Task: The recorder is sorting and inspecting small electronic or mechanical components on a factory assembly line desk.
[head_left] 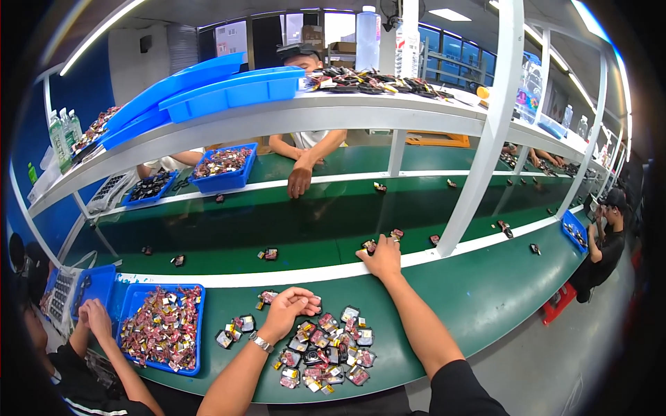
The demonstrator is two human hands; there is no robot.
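My right hand (383, 258) reaches over the white rail to the green conveyor belt. Its thumb and fingers close around a small electronic module (370, 246) in red and black, and another module (396, 234) lies right beyond the fingertips. Nearer to me, my left hand (291, 308), with a metal-banded watch (261, 342) at the wrist, hovers over the edge of a pile of modules (326, 350). Its fingers are curled together; what they hold is mostly hidden. The piled modules have dark casings, silvery cells and yellow tape. A few more modules (236, 331) lie left of that wrist.
A blue bin (202, 326) full of red and silver parts stands at left, beside a co-worker's hands (97, 319). A white post (479, 139) rises right of my right hand. Across the belt hangs another person's hand (300, 179). A shelf (326, 114) with blue trays (232, 93) spans above.
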